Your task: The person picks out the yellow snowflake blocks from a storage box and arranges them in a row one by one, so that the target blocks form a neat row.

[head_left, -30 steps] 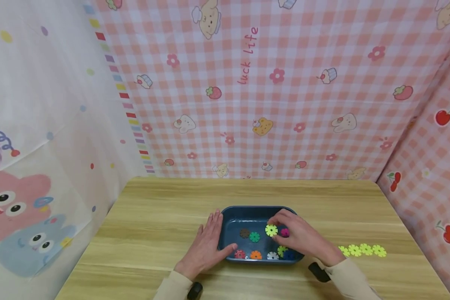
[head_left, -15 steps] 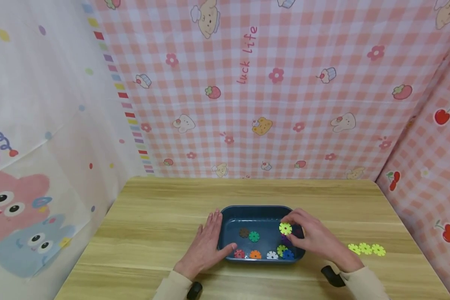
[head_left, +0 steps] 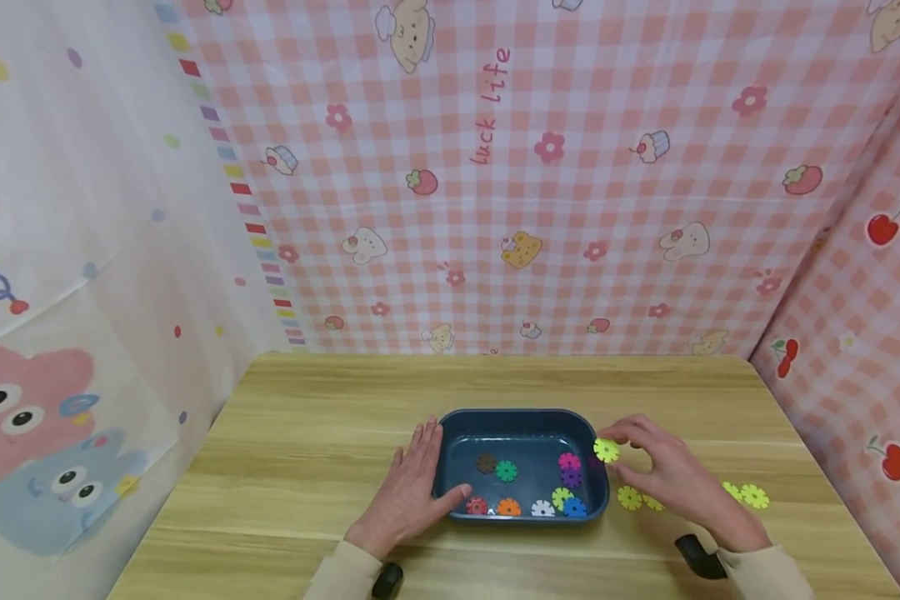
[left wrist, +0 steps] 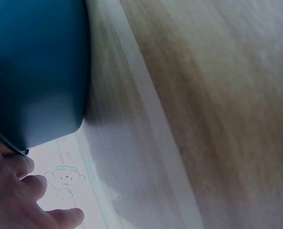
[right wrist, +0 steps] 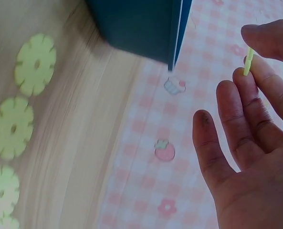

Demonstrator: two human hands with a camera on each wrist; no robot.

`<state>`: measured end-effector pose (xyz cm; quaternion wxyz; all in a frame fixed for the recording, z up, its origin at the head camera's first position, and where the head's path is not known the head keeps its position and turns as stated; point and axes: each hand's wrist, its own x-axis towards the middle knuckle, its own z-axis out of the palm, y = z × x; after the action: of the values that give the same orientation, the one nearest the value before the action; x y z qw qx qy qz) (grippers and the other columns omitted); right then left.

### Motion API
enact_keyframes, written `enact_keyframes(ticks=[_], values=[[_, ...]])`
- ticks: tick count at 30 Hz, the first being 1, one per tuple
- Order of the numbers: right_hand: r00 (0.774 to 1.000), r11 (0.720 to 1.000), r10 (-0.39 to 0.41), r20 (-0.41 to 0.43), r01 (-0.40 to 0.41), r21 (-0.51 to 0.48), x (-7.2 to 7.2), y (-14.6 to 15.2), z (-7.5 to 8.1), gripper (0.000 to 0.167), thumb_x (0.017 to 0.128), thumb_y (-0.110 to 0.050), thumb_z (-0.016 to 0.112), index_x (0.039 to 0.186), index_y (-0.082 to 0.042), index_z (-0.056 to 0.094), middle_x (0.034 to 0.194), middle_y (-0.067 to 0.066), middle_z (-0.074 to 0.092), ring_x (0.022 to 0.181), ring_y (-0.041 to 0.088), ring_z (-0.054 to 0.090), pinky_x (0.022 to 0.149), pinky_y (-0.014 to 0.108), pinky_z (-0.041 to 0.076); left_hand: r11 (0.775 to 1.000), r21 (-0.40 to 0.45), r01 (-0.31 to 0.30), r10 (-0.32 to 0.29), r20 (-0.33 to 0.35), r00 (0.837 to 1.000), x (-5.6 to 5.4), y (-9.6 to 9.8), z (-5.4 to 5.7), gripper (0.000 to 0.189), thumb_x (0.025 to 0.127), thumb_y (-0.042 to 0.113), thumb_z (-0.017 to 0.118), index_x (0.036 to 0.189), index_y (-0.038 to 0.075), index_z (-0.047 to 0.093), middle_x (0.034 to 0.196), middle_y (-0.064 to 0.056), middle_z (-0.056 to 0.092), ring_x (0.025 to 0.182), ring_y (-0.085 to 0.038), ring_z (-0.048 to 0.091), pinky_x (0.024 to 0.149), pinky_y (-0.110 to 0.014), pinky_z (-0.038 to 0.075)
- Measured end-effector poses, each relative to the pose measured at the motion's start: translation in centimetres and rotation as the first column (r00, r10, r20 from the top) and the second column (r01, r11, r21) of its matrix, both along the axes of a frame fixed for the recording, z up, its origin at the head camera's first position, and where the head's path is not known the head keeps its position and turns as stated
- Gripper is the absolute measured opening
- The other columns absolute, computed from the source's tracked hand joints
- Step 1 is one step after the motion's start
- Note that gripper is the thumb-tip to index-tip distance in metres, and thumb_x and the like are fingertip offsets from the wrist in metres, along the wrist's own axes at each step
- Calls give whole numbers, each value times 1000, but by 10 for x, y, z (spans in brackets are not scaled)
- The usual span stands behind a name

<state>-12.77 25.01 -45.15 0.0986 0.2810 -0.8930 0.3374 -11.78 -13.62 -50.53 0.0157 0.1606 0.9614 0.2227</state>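
Observation:
My right hand (head_left: 671, 475) pinches a yellow-green notched plastic disc (head_left: 606, 451) between thumb and fingertips, just past the right rim of a dark blue tray (head_left: 521, 419). In the right wrist view the same disc (right wrist: 248, 62) shows edge-on at the fingertips. My left hand (head_left: 405, 496) rests with straight fingers along the tray's left side, its thumb over the front corner; the left wrist view shows its fingers (left wrist: 34, 186) beside the tray wall (left wrist: 41, 71). Inside the tray lie several discs, among them a brown (head_left: 486, 463), a green (head_left: 506, 472) and an orange disc (head_left: 508, 507).
On the wooden table (head_left: 330, 392), right of the tray, several yellow-green discs lie in a row, including one disc (head_left: 630, 498) near the tray and another disc (head_left: 755, 497) at the far end. My right hand partly covers the row. A checked cloth (head_left: 495, 208) hangs behind.
My right hand has carried the yellow-green disc rightward, from above the tray to outside its right rim. Pink and purple discs in the tray are now uncovered. The left hand stays in place.

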Motion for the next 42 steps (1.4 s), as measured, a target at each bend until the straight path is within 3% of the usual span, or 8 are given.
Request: enact_keyframes(ticks=[7,14,20,25,29,42], values=[[997,998,-54,-59,55,16,3,22,-2,40,85,-3,84,122,-16,73,116,-6,66,101,14,63,81,34,58,1000,-3,5,-5,4,1000,0,-1,4,97,99,61,57,165,1,18,173,-14,10,159,-33,10,123,-64,18],[990,996,-89,-108,89,-5,4,47,-7,43,82,0,85,121,-14,74,115,-3,67,99,9,62,81,15,50,1000,-6,-1,1,9,1000,0,-1,5,97,99,62,56,165,1,18,173,-14,10,159,-33,9,123,-64,18],[988,992,-129,-90,129,-5,8,68,-9,41,83,-1,84,122,-11,73,116,0,66,98,4,61,74,17,51,1000,-5,-1,1,3,1000,0,-1,5,97,99,62,56,165,1,18,173,-14,10,159,-33,9,123,-64,17],[985,987,-158,-71,158,-10,11,83,-13,39,84,1,83,121,-6,73,115,1,67,103,-2,59,83,7,46,1000,-3,-1,1,1,1000,0,-1,5,97,99,62,56,164,1,18,173,-14,10,159,-32,8,123,-64,18],[984,985,-173,-52,172,-28,12,96,-18,38,85,1,82,120,-6,73,114,0,67,103,-8,57,83,4,43,1000,-3,1,-1,-1,1000,1,-1,4,97,99,62,56,164,0,18,173,-15,10,159,-33,9,123,-64,18],[975,972,-224,1,224,-68,16,134,-28,34,87,1,80,120,-1,72,116,-23,62,105,-18,51,81,2,42,1000,6,-2,2,-17,1000,2,1,0,97,98,62,57,164,0,21,173,-15,13,159,-33,11,122,-64,19]])
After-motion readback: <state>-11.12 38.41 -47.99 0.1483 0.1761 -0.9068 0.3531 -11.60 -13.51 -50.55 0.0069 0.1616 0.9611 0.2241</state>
